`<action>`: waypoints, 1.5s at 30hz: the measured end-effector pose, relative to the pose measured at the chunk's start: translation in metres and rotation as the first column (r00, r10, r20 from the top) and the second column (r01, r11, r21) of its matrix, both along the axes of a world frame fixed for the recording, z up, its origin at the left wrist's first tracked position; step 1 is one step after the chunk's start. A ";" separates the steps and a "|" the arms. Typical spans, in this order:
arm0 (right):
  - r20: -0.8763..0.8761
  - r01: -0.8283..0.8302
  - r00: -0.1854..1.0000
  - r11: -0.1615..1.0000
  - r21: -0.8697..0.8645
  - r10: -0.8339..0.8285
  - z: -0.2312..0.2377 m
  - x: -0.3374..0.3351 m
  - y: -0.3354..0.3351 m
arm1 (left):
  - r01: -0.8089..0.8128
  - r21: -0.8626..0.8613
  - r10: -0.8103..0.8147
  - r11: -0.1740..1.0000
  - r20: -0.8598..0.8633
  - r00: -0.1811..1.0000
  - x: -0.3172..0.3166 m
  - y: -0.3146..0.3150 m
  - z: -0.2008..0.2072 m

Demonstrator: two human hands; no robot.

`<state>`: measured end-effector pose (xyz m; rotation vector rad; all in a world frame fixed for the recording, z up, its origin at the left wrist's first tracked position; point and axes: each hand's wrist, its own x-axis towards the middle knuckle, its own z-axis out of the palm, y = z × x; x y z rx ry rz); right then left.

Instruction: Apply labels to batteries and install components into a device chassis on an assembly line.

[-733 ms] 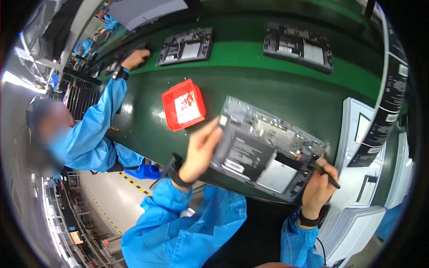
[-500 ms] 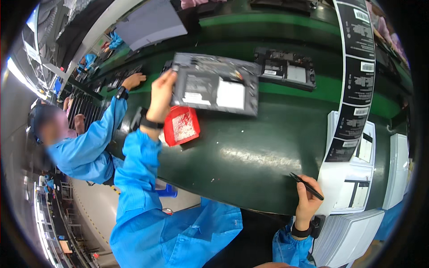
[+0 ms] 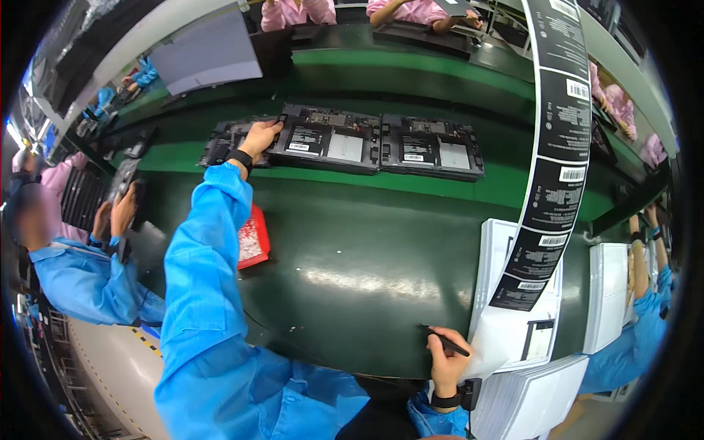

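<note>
My left hand (image 3: 260,138) reaches far out on the bench, its fingers closed on the left edge of an opened tablet-like device (image 3: 346,148). That dark flat device shows its circuit board, a black battery and a white patch, and it lies on the green strip at the back. Two similar groups flank it: open devices (image 3: 462,155) to its right and more open devices (image 3: 216,143) to its left, partly behind my hand. Near the front edge, my right hand (image 3: 446,356) pinches slim black tweezers (image 3: 449,345), tips pointing left over the bench.
A red tray (image 3: 257,246) of small white bits sits beside my left forearm. A long strip of black labels (image 3: 561,158) hangs down at the right over white sheets (image 3: 546,352). Co-workers in blue sit to my left (image 3: 81,271) and right; others in pink work across the bench.
My left hand has taken the opened device away from me and down into the row at the back. My right hand still holds the tweezers. The view has shifted.
</note>
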<state>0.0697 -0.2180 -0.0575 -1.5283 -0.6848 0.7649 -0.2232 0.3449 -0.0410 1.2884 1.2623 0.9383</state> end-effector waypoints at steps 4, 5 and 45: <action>0.130 -0.020 0.991 1.000 -0.003 0.020 -0.016 0.015 -0.005 | 0.522 0.324 0.040 0.789 -0.875 0.482 0.051 -0.031 0.004; 0.133 -0.015 0.991 1.000 -0.016 0.017 -0.015 0.013 -0.003 | 0.533 0.347 0.054 0.772 -0.871 0.489 0.083 -0.037 0.010; 0.118 -0.110 0.987 0.994 -0.025 0.112 0.030 -0.007 0.014 | 0.711 0.268 -0.342 0.650 -0.732 0.589 0.094 -0.396 0.017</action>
